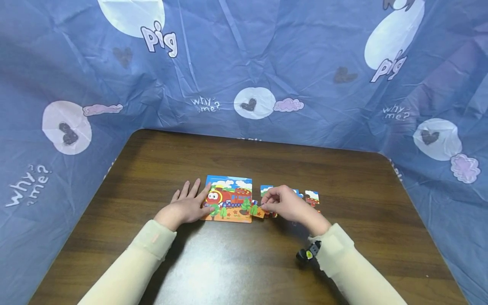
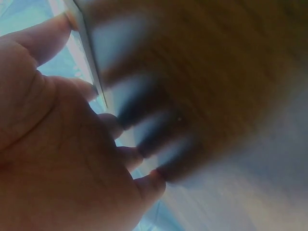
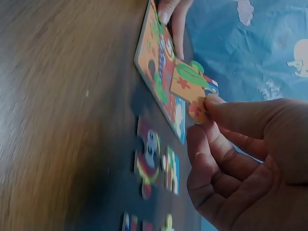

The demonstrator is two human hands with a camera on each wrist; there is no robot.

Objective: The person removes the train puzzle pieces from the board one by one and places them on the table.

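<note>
A jigsaw puzzle board (image 1: 228,214) with a red cartoon train, trees and clouds lies flat on the table. My left hand (image 1: 186,207) rests at its left side, fingers spread, the thumb and index finger touching the board's edge. Just right of the board, my right hand (image 1: 287,204) pinches a puzzle piece (image 3: 185,83) between thumb and fingers. This piece is orange with a green tree and a red flower, and it is held tilted, off the table. In the left wrist view the spread fingers (image 2: 36,41) show beside the board's edge.
Several loose puzzle pieces (image 1: 312,196) lie on the brown wooden table (image 1: 236,262) beyond and beside my right hand, partly hidden by it; one (image 3: 148,154) shows a face-like print. A blue printed cloth (image 1: 213,63) hangs behind the table and along its sides.
</note>
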